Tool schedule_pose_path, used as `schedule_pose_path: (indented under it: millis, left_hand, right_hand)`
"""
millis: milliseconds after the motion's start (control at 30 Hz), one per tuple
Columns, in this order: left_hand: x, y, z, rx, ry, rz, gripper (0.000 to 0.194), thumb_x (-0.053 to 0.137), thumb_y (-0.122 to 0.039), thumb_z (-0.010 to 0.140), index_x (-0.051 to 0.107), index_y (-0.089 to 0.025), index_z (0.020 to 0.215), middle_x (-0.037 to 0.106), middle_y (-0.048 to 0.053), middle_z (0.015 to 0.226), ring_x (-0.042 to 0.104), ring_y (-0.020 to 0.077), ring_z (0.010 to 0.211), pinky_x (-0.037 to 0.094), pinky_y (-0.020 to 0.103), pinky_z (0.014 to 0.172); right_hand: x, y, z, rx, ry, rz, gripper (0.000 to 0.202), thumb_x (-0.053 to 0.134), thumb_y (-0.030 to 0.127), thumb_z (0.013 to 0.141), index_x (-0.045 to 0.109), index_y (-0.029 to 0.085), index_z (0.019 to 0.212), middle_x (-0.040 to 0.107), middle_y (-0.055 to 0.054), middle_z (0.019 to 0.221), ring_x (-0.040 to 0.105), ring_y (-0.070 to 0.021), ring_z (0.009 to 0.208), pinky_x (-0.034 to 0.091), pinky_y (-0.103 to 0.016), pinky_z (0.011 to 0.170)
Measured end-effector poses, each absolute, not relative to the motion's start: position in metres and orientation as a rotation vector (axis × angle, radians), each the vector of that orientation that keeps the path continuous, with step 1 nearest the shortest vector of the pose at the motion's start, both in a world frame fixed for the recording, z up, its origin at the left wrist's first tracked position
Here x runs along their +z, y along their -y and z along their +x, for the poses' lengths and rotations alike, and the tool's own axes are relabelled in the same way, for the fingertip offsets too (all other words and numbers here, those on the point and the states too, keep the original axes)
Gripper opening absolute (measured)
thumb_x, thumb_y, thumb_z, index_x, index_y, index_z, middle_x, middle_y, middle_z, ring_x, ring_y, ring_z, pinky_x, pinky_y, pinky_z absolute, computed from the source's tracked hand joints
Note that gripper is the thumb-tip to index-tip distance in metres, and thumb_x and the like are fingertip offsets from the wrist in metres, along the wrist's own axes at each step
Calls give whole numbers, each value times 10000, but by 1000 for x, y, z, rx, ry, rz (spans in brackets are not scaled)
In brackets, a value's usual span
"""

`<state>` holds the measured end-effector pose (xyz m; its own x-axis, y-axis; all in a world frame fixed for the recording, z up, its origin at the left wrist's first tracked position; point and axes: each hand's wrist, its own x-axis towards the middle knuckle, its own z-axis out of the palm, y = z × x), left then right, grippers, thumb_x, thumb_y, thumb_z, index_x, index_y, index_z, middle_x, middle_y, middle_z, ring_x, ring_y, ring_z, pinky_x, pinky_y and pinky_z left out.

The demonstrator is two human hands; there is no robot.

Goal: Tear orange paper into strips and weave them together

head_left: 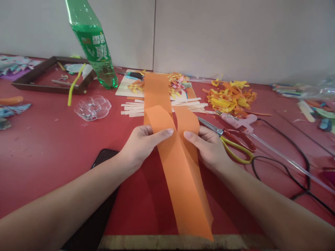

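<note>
Plainly, two hands share one long, matte orange paper strip [170, 174], held over the near middle of the red tabletop [65, 146]. The left hand [141, 144] pinches its left flap, thumb on top; the right hand [209, 144] pinches the right flap likewise. One more flat orange paper band [157, 90] lies beyond it, across pale narrow paper strips [133, 108] too overlapped to count. Also on the table are one green plastic bottle with a printed label [95, 45], one dark brown rectangular frame [47, 88], one clear flower-shaped plastic dish [103, 108], one pair of scissors with a red and a yellow handle [235, 151], one pink glue gun [238, 122] and one heap of yellow and orange paper scraps [227, 99]. One flat black object with rounded corners [94, 219] sits partly under the left forearm. The held paper is plain and unprinted; its two upper flaps curl over, a narrow gap closes near the thumbs, and a lengthwise line runs below, with the right side shaded. Whether the halves join there, I cannot tell.
</note>
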<state>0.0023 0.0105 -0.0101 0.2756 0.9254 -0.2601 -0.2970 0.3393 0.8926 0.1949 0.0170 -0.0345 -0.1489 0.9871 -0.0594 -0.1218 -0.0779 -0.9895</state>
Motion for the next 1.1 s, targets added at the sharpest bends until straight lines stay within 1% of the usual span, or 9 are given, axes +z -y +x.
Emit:
schedule_pose_path:
  millis: [133, 233, 367, 567, 733, 967, 1100]
  left_hand:
    - [-9, -10, 3, 881, -899, 838, 238, 769, -366, 760, 761, -173, 899, 768, 73, 1016, 718, 224, 925, 572, 301, 810]
    - [-8, -9, 3, 820, -884, 846, 267, 783, -358, 742, 758, -164, 924, 767, 81, 1010, 718, 231, 918, 565, 317, 822]
    - [-9, -8, 3, 857, -909, 868, 233, 791, -329, 728, 755, -157, 882, 770, 82, 984, 716, 250, 916, 558, 331, 817]
    - [-8, -8, 4, 889, -922, 883, 271, 780, -381, 733, 754, -157, 883, 763, 94, 1023, 716, 262, 924, 562, 356, 820]
    - [-9, -9, 3, 908, -921, 883, 276, 787, -371, 727, 753, -161, 903, 760, 88, 1041, 713, 265, 945, 564, 355, 835]
    - [-10, -9, 4, 918, -919, 880, 227, 781, -349, 740, 749, -153, 850, 771, 84, 977, 719, 251, 905, 574, 330, 786]
    - [-10, -9, 4, 922, -918, 843, 229, 787, -334, 733, 753, -156, 873, 771, 84, 972, 718, 254, 917, 574, 334, 799]
  right_hand:
    - [-36, -18, 194, 1423, 1169, -1074, 179, 764, 369, 774, 751, 273, 924, 776, -10, 921, 726, -211, 800, 595, -355, 731]
    - [-37, -17, 195, 1441, 1141, -1045, 165, 763, 353, 777, 752, 278, 924, 773, -5, 910, 724, -204, 795, 597, -347, 731]
    - [-36, -17, 196, 1465, 1137, -1044, 158, 743, 381, 793, 753, 266, 899, 772, -18, 914, 724, -214, 792, 597, -369, 734]
    - [-35, -16, 196, 1436, 1204, -1098, 191, 795, 369, 733, 756, 245, 873, 780, -31, 912, 728, -223, 794, 601, -374, 726]
    - [-37, -16, 196, 1456, 1188, -1066, 170, 786, 344, 752, 753, 248, 889, 781, -22, 916, 729, -201, 780, 601, -344, 714]
    - [-38, -17, 197, 1461, 1175, -1087, 185, 781, 360, 752, 745, 242, 890, 781, -26, 903, 728, -206, 769, 601, -352, 697]
    - [-37, -17, 196, 1464, 1146, -1079, 186, 776, 354, 759, 744, 245, 906, 779, -25, 927, 730, -208, 783, 600, -360, 727]
